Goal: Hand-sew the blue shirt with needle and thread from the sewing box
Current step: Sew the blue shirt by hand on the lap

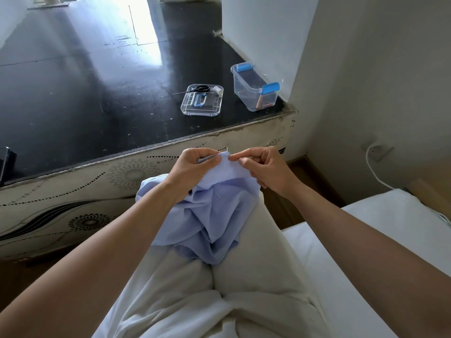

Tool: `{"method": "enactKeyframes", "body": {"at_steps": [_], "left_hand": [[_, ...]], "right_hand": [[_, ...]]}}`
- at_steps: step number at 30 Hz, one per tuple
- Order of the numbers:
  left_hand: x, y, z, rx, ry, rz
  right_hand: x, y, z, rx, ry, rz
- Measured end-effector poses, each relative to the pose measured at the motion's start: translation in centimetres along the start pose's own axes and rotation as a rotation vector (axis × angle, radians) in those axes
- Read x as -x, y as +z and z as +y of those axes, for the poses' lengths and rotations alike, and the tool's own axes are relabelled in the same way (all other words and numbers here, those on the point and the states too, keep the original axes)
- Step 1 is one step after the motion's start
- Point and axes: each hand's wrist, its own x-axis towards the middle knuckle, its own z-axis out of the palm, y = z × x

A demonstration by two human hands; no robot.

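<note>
Head view only on my feed, looking down into the lap. The blue shirt (207,215) lies bunched on the person's white trousers (256,264), one fold lifted between both hands. Left hand (192,167) grips that fold, fingers curled round the cloth. Right hand (266,167) pinches thumb to forefinger right at the fold's edge, on a thin pale sliver I take to be the needle (234,158); its other fingers are curled in. My reading: sewing is under way, mid-stitch, past the setting-up stage. The sewing box (256,91) stands open on the black table (97,81), well apart from the hands. Its clear lid (202,106) lies beside it with scissors (199,88) and a white spool (218,90) resting on it, so needle and thread look to be already taken out. A short thread end (227,150) sticks up from the fold. Left to do, as I judge it: finish the seam, knot, cut, repack. I cannot make out the stitches, how far the seam runs, or whether thread trails from the needle; the fingers cover the working spot. Box contents blur through the plastic. A dark object (6,164) is cut off at the left edge.
</note>
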Motion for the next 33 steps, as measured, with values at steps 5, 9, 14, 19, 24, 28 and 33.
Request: {"method": "enactKeyframes", "body": {"at_steps": [5, 9, 14, 19, 24, 28, 33], "left_hand": [[0.0, -0.3, -0.1, 0.003, 0.001, 0.004], [0.0, -0.4, 0.0, 0.003, 0.008, 0.009], [-0.1, -0.4, -0.1, -0.092, 0.023, 0.021], [-0.3, -0.4, 0.0, -0.272, 0.119, -0.033], [-0.1, -0.5, -0.1, -0.468, 0.151, -0.071], [-0.2, -0.5, -0.2, -0.550, 0.165, -0.063], [-0.1, -0.3, 0.2, -0.636, 0.105, -0.007]], "right_hand": [[-0.2, -0.1, 0.4, -0.023, -0.013, -0.041], [-0.1, -0.1, 0.3, -0.001, -0.026, -0.054], [-0.2, -0.2, 0.1, 0.105, 0.000, -0.045], [-0.1, -0.5, -0.6, 0.193, 0.036, -0.118], [-0.1, -0.5, -1.5, 0.196, 0.138, -0.315], [0.0, -0.2, -2.3, 0.212, 0.184, -0.342], [-0.3, 0.2, -2.1, 0.291, 0.206, -0.290]]}}
